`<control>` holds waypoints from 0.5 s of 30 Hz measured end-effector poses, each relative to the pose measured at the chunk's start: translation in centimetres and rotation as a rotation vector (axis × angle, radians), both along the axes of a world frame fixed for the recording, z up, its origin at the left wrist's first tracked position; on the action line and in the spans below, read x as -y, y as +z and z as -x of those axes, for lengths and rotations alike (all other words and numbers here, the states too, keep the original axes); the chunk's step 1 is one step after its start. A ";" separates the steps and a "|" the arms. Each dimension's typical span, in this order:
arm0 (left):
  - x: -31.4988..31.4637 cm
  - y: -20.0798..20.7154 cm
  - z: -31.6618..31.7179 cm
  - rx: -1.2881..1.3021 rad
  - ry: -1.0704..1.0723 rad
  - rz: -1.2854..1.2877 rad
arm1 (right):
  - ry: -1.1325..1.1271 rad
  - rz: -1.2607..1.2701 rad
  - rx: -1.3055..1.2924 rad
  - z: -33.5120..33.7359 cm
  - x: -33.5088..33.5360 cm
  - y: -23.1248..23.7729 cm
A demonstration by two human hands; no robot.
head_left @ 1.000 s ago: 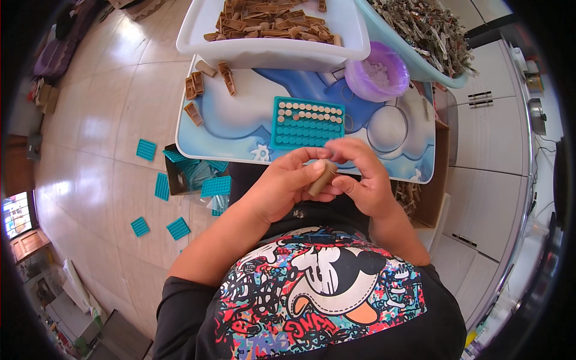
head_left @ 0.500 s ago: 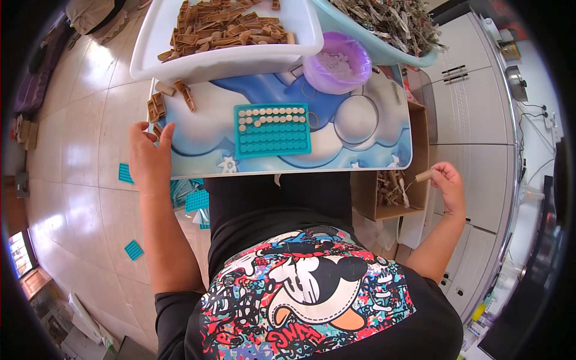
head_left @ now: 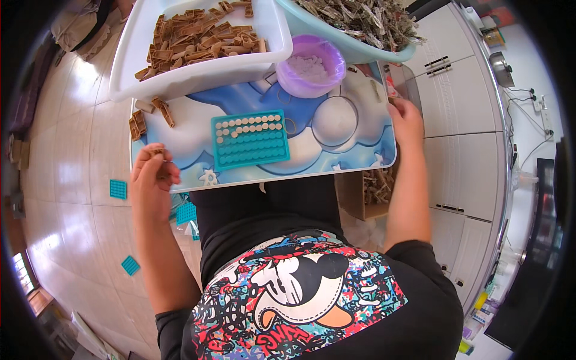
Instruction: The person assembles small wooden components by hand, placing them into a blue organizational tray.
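At the table's left edge my left hand (head_left: 155, 174) is closed, and a bit of a brown moulded piece (head_left: 157, 151) shows between its fingertips. My right hand (head_left: 408, 123) is at the table's right edge with its fingers curled; whatever they hold is hidden. Between the hands lies a teal tray (head_left: 252, 157) of round cavities. Pale round discs (head_left: 250, 128) fill its upper rows, and the lower cavities show bare teal. Close to my left hand are more brown moulded pieces (head_left: 162, 111) and a tan cylinder (head_left: 144, 106).
Along the table's (head_left: 192, 174) far side stand a white tub (head_left: 198, 78) of brown pieces, a lined purple bucket (head_left: 309, 89) with white lumps, and a light blue basin (head_left: 384, 55) of dried plant-like scraps. A cardboard box (head_left: 355, 195) of scraps sits below right; teal trays (head_left: 130, 265) lie on the floor.
My right hand has moved up from the cardboard box to the table's right edge; the tan cylinder it held is out of sight. My left hand has closed on a brown piece.
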State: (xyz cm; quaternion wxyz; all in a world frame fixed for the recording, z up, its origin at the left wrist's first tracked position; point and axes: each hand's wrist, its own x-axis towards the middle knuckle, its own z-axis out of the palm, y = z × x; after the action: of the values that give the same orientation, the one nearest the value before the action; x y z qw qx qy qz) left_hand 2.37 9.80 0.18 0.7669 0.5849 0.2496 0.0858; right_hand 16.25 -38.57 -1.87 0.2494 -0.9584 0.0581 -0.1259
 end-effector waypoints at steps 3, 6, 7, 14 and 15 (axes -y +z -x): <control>2.9 1.3 0.0 -0.018 -0.124 0.312 | -0.044 0.175 0.021 -2.5 -2.4 -1.6; 4.9 1.1 0.4 -0.057 -0.351 0.520 | -0.018 0.216 -0.018 -2.8 -3.3 -1.4; 5.5 0.9 0.5 -0.074 -0.404 0.571 | -0.010 0.189 0.088 -2.2 -3.2 -1.0; 10.5 0.4 1.0 -0.232 -0.888 0.338 | 0.138 -0.457 -0.115 7.8 -9.1 6.1; 11.2 1.1 0.9 -0.238 -0.951 0.350 | 0.180 -0.535 -0.216 9.1 -9.9 6.7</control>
State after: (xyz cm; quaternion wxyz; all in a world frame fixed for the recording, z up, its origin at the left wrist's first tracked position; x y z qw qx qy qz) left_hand 1.50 -1.42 1.23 0.7737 0.5026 0.0525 -0.3822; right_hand 7.13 -28.70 4.78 0.4956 -0.8678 0.0302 0.0192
